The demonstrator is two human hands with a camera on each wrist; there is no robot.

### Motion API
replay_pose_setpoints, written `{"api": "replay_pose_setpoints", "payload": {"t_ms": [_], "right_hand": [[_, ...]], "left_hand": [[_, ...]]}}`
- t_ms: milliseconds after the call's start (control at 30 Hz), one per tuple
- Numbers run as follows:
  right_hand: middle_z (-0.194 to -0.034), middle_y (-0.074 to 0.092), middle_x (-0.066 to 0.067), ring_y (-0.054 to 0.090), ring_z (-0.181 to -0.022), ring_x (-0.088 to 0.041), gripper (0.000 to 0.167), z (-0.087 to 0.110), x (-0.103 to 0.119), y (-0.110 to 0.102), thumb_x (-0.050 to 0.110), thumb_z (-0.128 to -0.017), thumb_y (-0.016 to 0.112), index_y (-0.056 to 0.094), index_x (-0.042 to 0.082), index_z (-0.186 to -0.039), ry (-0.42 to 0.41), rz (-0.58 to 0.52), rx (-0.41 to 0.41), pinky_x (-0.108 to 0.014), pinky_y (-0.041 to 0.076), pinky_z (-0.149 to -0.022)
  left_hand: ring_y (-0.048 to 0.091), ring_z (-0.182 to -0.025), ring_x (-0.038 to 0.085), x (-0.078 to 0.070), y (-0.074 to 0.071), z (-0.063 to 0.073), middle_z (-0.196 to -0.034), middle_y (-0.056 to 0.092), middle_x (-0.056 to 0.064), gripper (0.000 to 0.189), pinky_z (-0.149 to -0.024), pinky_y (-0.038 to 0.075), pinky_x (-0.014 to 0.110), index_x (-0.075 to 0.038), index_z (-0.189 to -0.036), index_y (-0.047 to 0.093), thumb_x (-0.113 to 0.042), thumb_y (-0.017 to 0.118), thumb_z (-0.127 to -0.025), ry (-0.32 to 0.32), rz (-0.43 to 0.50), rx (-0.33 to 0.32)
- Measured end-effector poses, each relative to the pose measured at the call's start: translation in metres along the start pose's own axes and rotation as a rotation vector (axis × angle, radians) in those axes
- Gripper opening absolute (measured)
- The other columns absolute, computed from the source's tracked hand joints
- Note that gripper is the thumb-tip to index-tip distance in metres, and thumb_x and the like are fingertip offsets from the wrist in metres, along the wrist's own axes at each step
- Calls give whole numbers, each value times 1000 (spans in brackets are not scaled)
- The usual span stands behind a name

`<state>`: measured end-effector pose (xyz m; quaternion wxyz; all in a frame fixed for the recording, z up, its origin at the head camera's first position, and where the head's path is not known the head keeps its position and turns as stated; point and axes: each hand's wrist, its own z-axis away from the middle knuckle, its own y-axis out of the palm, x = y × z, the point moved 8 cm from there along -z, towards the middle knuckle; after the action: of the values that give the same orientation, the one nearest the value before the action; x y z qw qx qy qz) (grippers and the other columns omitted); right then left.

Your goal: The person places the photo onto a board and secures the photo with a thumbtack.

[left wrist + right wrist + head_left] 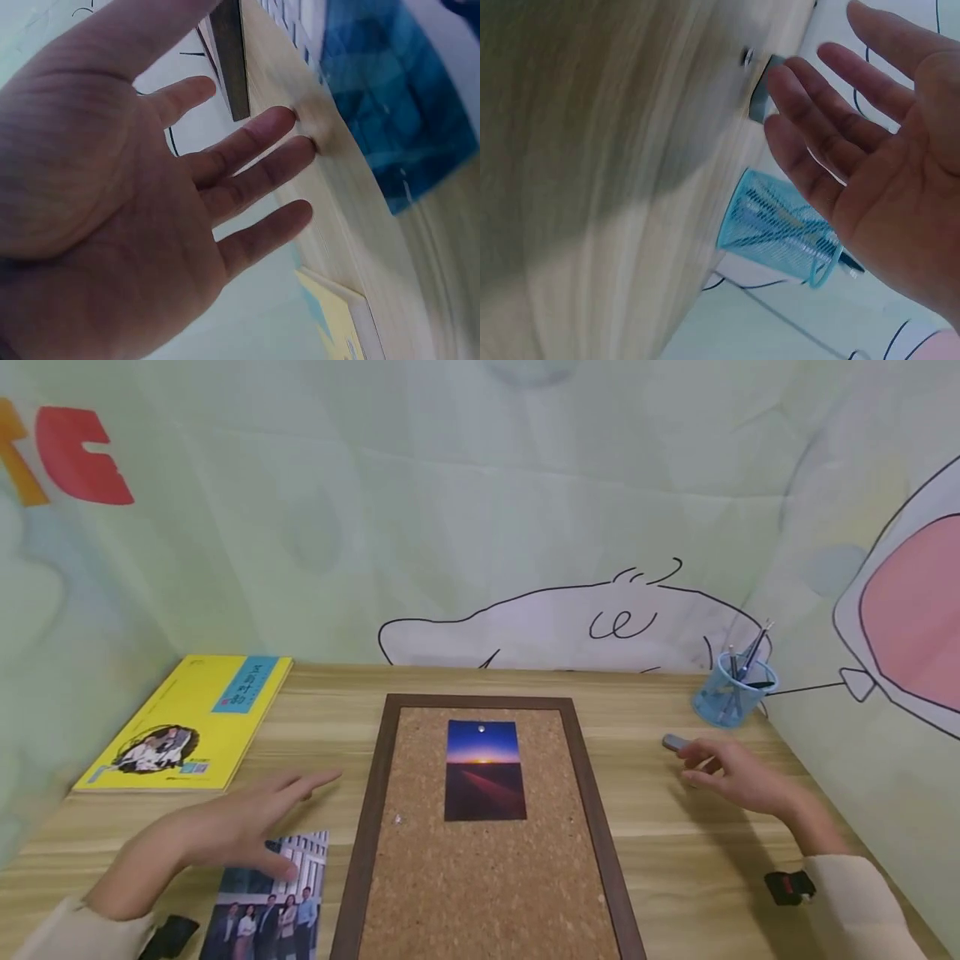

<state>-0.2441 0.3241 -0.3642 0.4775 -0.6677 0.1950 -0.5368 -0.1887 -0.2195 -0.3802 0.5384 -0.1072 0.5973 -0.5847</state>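
Observation:
My left hand [232, 822] hovers over a photo of several people before a building [258, 918], partly covering it, with fingers spread and nothing held. Close by is the corkboard [487, 885] with its dark wooden frame. A sunset photo [486, 781] hangs on it by a silver pushpin [482, 728] at its top edge. Another small shiny piece [398, 819] sits on the cork at left. My right hand [738, 777], fingers loosely bent and holding nothing, is beside a small grey block [673, 742]. A small silver pin-like piece [746, 56] lies near that block in the right wrist view.
A blue mesh pen cup [723, 697] holding pens and other slim tools stands at the back right. At the far left lies a yellow book [225, 735] with a blue title patch. Printed cloth walls [480, 527] border the wooden table [330, 710].

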Motion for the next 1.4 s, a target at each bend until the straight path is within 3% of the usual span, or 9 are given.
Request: {"api": "replay_pose_setpoints", "payload": {"t_ms": [267, 433, 700, 1200, 1400], "right_hand": [[-106, 67, -13, 64, -94, -24, 29, 11, -19, 5, 14, -97, 66, 61, -7, -117, 67, -35, 48, -30, 53, -75], [-104, 66, -9, 61, -92, -21, 29, 14, -27, 8, 16, -98, 65, 62, -3, -118, 105, -45, 42, -28, 51, -73], [-96, 63, -4, 54, -82, -11, 23, 9, -31, 15, 11, -94, 69, 62, -2, -112, 99, -62, 26, -27, 46, -70], [-85, 56, -2, 49, -74, -7, 4, 2, -34, 18, -1, -95, 64, 60, -1, -93, 127, -119, 43, -24, 43, -64], [-82, 55, 0, 49, -73, -6, 5, 3, -33, 18, 0, -94, 65, 61, 1, -91, 115, -86, 46, -24, 43, -64]], "left_hand": [[48, -112, 34, 9, 4, 9, -125, 46, 13, 109, -90, 46, 58, -11, -151, 37, -54, 87, -65, -86, -168, -50], [49, -113, 36, 15, 3, 8, -126, 48, 17, 111, -91, 45, 60, -11, -152, 37, -55, 87, -63, -162, -176, -47], [40, -130, 54, 20, 6, 5, -143, 41, 33, 111, -99, 37, 68, -12, -152, 35, -51, 89, -64, -262, -105, 4], [51, -120, 41, 16, 8, 7, -132, 51, 21, 83, -98, 42, 62, -12, -134, 42, -40, 89, -71, -224, -96, 13], [51, -106, 29, 14, 7, 6, -115, 53, 8, 65, -92, 46, 54, -11, -120, 47, -36, 87, -75, -179, -79, 29]]}}
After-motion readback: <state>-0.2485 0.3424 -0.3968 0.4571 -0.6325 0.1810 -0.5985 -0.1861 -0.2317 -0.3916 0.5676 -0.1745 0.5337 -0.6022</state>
